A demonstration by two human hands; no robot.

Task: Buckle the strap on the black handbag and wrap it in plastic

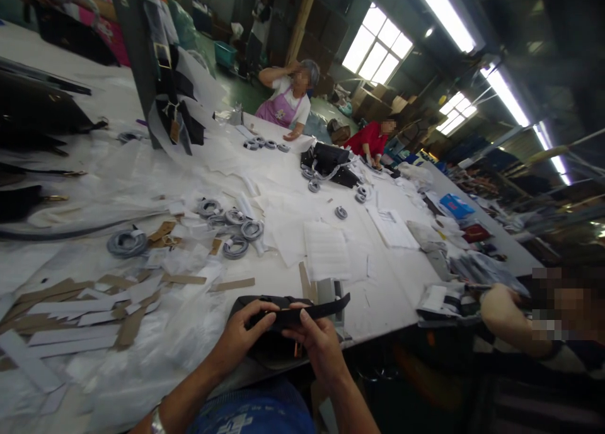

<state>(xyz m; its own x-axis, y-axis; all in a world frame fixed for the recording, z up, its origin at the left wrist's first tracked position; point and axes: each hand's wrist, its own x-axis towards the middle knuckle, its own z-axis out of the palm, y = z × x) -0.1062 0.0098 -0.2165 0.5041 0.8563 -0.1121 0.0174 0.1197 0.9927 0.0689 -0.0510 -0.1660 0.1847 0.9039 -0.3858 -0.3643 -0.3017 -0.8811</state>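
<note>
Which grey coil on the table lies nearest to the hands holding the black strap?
The grey coil at the front of the middle cluster, beyond the left hand; the others lie farther back or aside.

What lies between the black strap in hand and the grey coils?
Head view: a brown cardboard strip and white paper lie between black strap and grey coils.

Place: a factory workshop for hand assembly.
Table: one long white table (387,295) runs from 7 o'clock towards 2 o'clock, littered with work.
Materials: grey coiled straps (126,242) at 9 o'clock, cardboard strips (57,292) at 8 o'clock, black bags (331,160) near 12 o'clock.
Workers: a person in a purple apron (286,103) at 12 o'clock and a person in red (371,138) at 1 o'clock, both at the table.
Building: tube lights (444,9) and high windows (377,46) at 1 o'clock, stacked cartons (312,24) at 12 o'clock.
</note>
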